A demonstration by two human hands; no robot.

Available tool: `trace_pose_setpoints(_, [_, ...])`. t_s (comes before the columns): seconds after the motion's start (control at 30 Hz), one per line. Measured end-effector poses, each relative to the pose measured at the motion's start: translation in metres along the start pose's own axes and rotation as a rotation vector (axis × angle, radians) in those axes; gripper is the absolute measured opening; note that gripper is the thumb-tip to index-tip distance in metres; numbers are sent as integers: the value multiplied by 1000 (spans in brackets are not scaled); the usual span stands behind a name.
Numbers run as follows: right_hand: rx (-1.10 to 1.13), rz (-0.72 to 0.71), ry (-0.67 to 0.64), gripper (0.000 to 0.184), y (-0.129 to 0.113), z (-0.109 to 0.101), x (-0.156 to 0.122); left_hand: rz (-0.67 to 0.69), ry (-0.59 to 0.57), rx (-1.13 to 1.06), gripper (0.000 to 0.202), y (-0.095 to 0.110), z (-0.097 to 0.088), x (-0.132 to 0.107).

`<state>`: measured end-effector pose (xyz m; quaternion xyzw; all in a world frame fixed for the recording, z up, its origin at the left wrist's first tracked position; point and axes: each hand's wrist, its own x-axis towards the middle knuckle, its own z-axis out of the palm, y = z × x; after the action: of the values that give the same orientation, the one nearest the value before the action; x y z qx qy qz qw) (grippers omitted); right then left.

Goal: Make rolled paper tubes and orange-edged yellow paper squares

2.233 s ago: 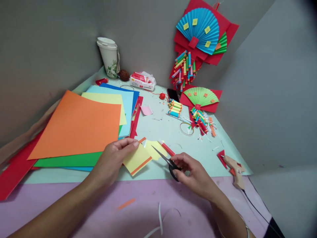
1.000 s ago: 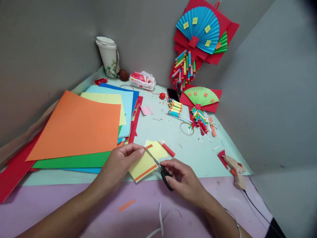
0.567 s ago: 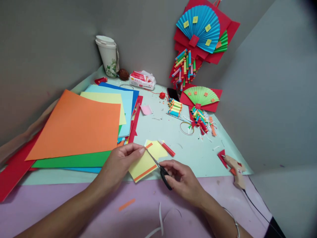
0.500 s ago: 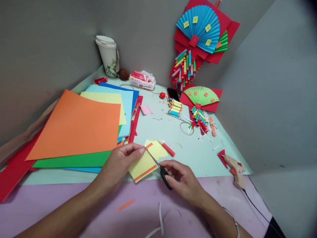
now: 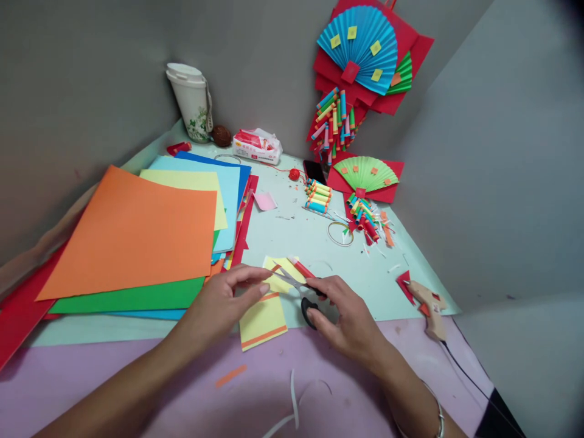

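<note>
My right hand (image 5: 344,310) holds black-handled scissors (image 5: 309,311), fingers through the loops. Their blades are parted and point left, over a yellow paper (image 5: 287,283). Close to the blade tips is my left hand (image 5: 239,298), thumb and forefinger a little apart with nothing visible between them. Just below its fingertips lies a yellow paper piece (image 5: 263,319) with an orange strip along its top and bottom edges. A red pen-like stick (image 5: 301,267) rests behind the scissors. One loose orange strip (image 5: 231,376) lies nearer me on the pink surface.
Stacked coloured sheets, orange (image 5: 137,237) on top, fill the left. A glue gun (image 5: 429,307) with a cord lies right. Behind are small paper rolls (image 5: 318,196), a tape ring (image 5: 340,233), a green fan decoration (image 5: 365,174), a tissue pack (image 5: 258,146) and a white cup (image 5: 189,100).
The scissors have opened and turned more level, with my right hand slightly higher. My left finger and thumb have parted, and the striped yellow piece now lies lower, turned straighter.
</note>
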<state>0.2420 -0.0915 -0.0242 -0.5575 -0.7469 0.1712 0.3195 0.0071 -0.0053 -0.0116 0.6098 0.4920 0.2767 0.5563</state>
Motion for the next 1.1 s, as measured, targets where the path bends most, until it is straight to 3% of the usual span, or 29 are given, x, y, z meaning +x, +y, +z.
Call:
trace_pose_setpoints(0.27, [-209,-96,24,46,-6,4,0,-8,58,11,30,0,-1,1])
trace_pose_setpoints(0.73, [-505,-376,135,35,-13,0,5,-96,2,-28,38,-2,-14,2])
trace_pose_setpoints(0.83, [-508,-360,90,35,-15,-1,6,-102,-7,-34,39,-2,-17,3])
trace_pose_setpoints(0.93, [-458,-314,56,37,-18,-4,7,-132,80,-70,38,-2,-20,6])
trace_pose_setpoints(1.1, [-301,-127,9,46,-16,-11,10,-158,180,-25,44,-8,-23,11])
